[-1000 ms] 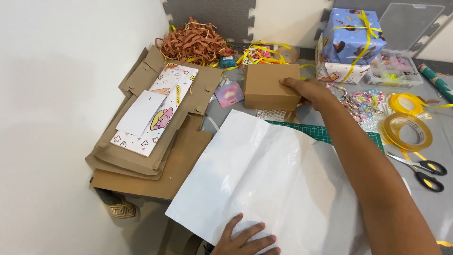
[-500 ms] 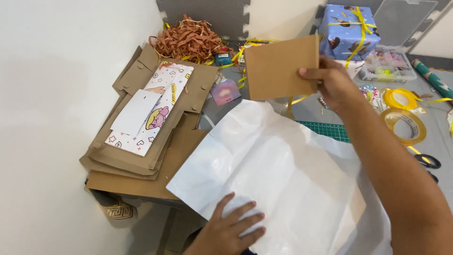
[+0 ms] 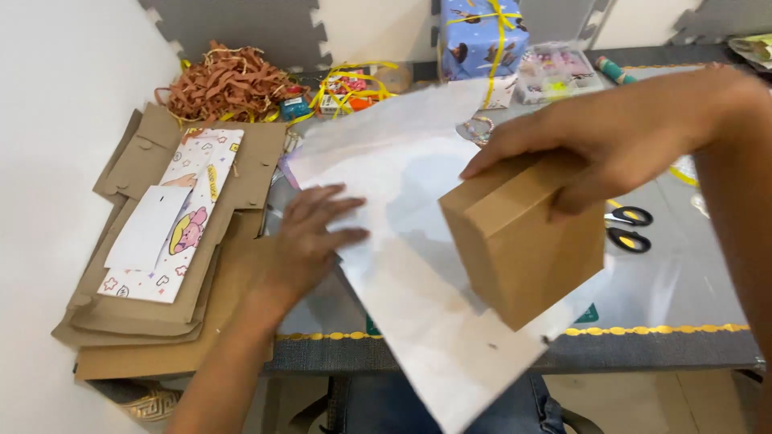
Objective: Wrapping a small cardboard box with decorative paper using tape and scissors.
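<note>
My right hand (image 3: 619,141) grips a plain brown cardboard box (image 3: 523,245) from above and holds it tilted just over a large white sheet of paper (image 3: 402,185). The sheet lies across the table, and its near corner hangs past the front edge. My left hand (image 3: 310,233) rests flat, fingers spread, on the sheet's left edge.
A stack of flattened cardboard (image 3: 161,321) with patterned cards (image 3: 177,233) lies at the left. Brown paper shred (image 3: 229,80), yellow ribbon (image 3: 346,80), a blue wrapped gift box (image 3: 482,36) and a clear bead case (image 3: 555,68) sit at the back. Black scissors (image 3: 631,229) lie at the right.
My right hand lifted the brown box from the back of the table and brought it forward over the sheet. My left hand moved up from the sheet's near edge onto its left side.
</note>
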